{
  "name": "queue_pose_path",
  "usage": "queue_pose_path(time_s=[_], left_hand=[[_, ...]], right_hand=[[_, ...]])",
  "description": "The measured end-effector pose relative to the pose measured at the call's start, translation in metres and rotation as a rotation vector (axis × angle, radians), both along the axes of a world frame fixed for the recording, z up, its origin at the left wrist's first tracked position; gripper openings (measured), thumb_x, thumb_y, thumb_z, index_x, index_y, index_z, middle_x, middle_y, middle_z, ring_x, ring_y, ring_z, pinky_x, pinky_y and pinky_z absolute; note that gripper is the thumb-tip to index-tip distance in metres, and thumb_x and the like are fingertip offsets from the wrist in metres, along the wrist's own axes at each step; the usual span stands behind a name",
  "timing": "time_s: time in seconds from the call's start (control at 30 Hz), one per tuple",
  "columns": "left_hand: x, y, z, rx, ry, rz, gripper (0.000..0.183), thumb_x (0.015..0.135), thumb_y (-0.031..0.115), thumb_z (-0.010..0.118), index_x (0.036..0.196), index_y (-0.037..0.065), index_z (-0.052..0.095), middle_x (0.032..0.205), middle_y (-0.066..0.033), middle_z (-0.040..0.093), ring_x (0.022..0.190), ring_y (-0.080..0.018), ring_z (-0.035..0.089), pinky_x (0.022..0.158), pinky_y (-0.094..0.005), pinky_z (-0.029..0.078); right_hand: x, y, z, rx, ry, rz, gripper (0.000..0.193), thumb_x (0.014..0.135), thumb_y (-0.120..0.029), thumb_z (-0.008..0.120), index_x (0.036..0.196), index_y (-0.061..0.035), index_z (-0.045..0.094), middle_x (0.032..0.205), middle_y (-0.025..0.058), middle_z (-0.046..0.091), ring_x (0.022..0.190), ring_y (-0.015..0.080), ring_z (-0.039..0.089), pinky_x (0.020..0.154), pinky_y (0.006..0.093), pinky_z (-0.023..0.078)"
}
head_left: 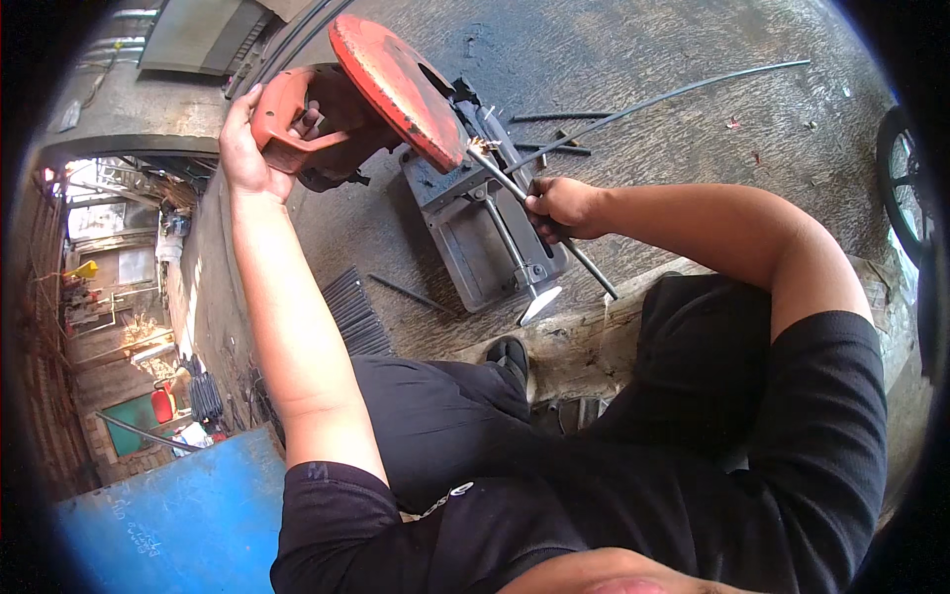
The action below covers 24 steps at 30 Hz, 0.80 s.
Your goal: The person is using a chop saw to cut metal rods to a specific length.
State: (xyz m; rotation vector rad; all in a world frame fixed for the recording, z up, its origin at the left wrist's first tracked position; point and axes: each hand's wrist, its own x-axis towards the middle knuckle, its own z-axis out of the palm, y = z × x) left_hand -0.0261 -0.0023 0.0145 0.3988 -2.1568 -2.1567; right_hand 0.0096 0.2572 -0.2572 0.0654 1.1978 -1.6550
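My left hand is wrapped around the red handle of a cut-off saw, its round guard scuffed along the rim. Small bright sparks show at the guard's lower edge, where the end of a metal rod meets the saw. That rod is gripped in my right hand, fingers closed around it. Beneath the guard is the grey saw base, with a screw clamp and a pale crank handle. The guard hides the cutting disc.
Several dark rods lie side by side near my leg. A long thin rod stretches right across the floor, with short pieces near the saw. A spoked wheel stands far right. At lower left are a blue panel and red container.
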Motion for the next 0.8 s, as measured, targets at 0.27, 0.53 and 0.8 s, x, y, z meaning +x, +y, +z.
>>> queue_pose_path(time_s=[0.27, 0.53, 0.8], left_hand=[[0.002, -0.001, -0.001, -0.019, 0.01, 0.013, 0.051, 0.093, 0.034, 0.042, 0.125, -0.006, 0.048, 0.109, -0.0192, 0.058, 0.093, -0.0298, 0.061, 0.083, -0.0414, 0.051], [0.002, 0.001, -0.003, -0.005, 0.034, 0.047, 0.046, 0.09, 0.034, 0.048, 0.115, -0.004, 0.054, 0.093, -0.0162, 0.06, 0.075, -0.0233, 0.06, 0.069, -0.0355, 0.053], [0.0, -0.007, -0.002, -0.037, 0.019, 0.006, 0.044, 0.089, 0.033, 0.051, 0.114, -0.003, 0.055, 0.086, -0.0147, 0.062, 0.074, -0.0211, 0.06, 0.068, -0.033, 0.051]], right_hand=[[-0.008, -0.003, -0.003, 0.17, 0.233, -0.015, 0.012, 0.094, -0.014, 0.053, 0.1, -0.004, 0.052, 0.076, 0.0055, 0.054, 0.064, 0.0144, 0.053, 0.05, 0.0304, 0.045], [-0.014, 0.0, -0.006, 0.541, 0.476, -0.048, 0.036, 0.08, -0.021, 0.074, 0.106, -0.0017, 0.059, 0.097, 0.0126, 0.065, 0.088, 0.0231, 0.063, 0.077, 0.0358, 0.05], [-0.019, -0.001, -0.009, 0.623, 0.543, -0.105, 0.038, 0.074, -0.021, 0.078, 0.101, -0.0004, 0.06, 0.099, 0.0144, 0.066, 0.095, 0.0268, 0.063, 0.084, 0.0369, 0.049]])
